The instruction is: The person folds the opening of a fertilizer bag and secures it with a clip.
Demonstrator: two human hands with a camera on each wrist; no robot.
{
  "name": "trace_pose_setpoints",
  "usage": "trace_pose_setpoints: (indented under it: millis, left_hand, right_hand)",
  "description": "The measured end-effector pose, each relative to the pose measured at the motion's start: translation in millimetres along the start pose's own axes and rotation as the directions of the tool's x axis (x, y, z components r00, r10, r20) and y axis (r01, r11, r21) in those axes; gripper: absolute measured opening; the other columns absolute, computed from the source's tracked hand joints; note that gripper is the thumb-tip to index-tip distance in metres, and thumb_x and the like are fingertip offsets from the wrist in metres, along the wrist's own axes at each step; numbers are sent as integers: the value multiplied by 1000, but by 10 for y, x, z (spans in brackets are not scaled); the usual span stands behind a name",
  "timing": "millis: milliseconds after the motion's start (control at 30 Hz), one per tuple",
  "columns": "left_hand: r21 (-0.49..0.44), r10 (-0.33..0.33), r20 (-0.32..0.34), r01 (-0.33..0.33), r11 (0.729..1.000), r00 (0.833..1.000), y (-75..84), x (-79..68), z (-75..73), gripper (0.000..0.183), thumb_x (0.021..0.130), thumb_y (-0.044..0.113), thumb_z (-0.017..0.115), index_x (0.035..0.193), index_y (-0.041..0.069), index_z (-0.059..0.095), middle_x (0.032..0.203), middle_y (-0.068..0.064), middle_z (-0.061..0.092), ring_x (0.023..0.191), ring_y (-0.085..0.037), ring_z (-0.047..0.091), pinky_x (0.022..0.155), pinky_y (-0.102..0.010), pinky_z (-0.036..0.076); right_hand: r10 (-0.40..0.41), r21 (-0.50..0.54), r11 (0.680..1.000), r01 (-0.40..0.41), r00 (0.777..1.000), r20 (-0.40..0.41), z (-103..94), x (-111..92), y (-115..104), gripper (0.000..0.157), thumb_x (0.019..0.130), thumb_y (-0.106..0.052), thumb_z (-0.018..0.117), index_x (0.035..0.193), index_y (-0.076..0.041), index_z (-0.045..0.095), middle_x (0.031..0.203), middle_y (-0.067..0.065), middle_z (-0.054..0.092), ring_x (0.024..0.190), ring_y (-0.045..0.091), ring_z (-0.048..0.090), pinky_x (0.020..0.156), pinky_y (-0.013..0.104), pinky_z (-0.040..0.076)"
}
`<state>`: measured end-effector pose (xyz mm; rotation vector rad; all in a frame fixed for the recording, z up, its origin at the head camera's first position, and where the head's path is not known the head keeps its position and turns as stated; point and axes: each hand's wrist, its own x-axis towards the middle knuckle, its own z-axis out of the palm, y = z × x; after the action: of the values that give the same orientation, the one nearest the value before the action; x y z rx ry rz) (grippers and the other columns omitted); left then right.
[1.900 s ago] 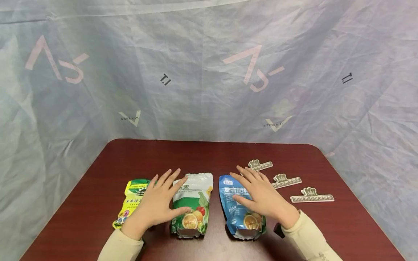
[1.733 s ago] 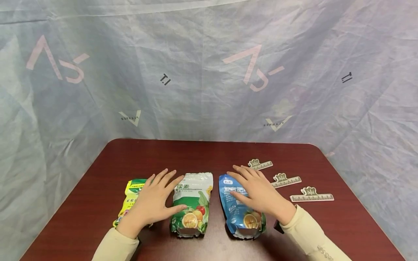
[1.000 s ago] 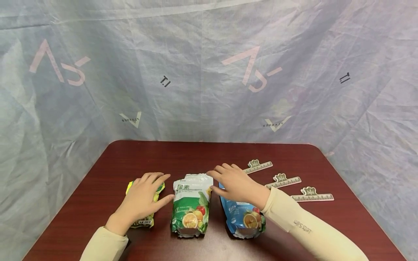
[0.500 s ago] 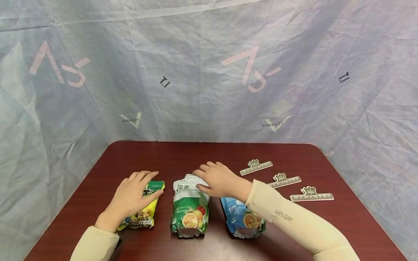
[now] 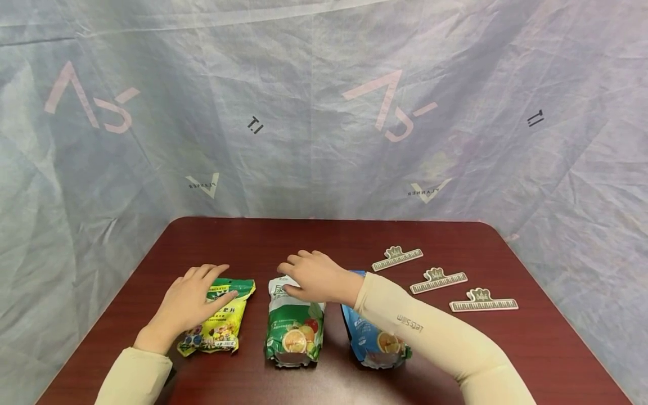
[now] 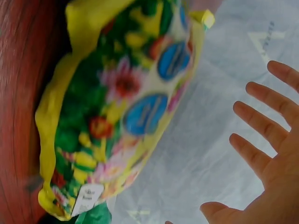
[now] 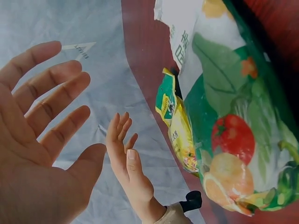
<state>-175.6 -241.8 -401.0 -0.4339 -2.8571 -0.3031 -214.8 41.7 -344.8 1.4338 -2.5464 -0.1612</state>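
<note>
My left hand [image 5: 184,301] hovers with spread, lightly bent fingers over the left edge of a yellow and green fertilizer bag [image 5: 225,323]. In the left wrist view, that flower-printed bag [image 6: 121,107] is apart from the palm and fingers. Above the top of a white and green fertilizer bag [image 5: 288,318] is my right hand [image 5: 321,278], its fingers relaxed and holding nothing. The right wrist view has a gap between this hand [image 7: 42,135] and the fruit-printed bag [image 7: 229,102]. A blue bag [image 5: 359,326] lies partly hidden under the right forearm.
Three piano-keyboard-patterned clips lie at the right: a far one [image 5: 397,259], a middle one [image 5: 437,281] and a near one [image 5: 483,302]. All rest on a dark red table [image 5: 304,242]. A grey printed cloth [image 5: 314,112] hangs behind it.
My right hand has moved left from above the blue bag to above the white and green one. The left hand has shifted left, uncovering more of the yellow bag. The bags and clips stay put.
</note>
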Motion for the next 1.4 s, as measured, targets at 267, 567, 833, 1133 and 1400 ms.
trace_pose_setpoints:
  millis: [267,567,833,1133,1400]
  left_hand:
    - [4,-26,30,26,1000,999,-105,-12,52,70,82,60,53,131,9,48,126,-15,48,113,-37,43,84,-58,36]
    - [4,-53,56,53,999,997,-268,-2,132,75,81,63,52,129,6,48,123,-18,49,110,-39,45,80,-56,41]
    - [-7,-78,100,79,997,992,-378,-4,174,77,81,62,52,129,2,47,123,-21,48,109,-41,45,78,-57,41]
    - [-30,-87,128,91,995,988,-479,-21,235,80,82,62,53,129,-2,44,123,-24,47,108,-43,45,77,-58,41]
    - [-55,-102,149,111,992,984,-537,-13,297,79,83,61,52,130,-3,44,124,-25,47,109,-43,46,77,-57,41]
  right_hand:
    - [-3,-18,1000,4,998,57,33,196,-111,33,93,-39,49,120,-20,56,102,-3,59,86,13,54,66,25,44]
    - [44,-23,999,-41,991,130,162,439,-206,32,93,-43,47,117,-23,56,99,-5,57,83,13,54,64,26,43]
    - [45,-24,999,-41,985,166,244,600,-284,31,93,-40,48,117,-23,56,96,-6,57,77,12,53,59,24,42]
    - [52,-25,999,-48,978,202,385,718,-344,31,93,-40,47,117,-23,56,95,-6,57,77,13,52,60,24,44]
    - [88,-10,996,-89,952,292,456,842,-381,39,93,-42,47,129,-26,49,112,-6,56,91,13,54,69,26,46]
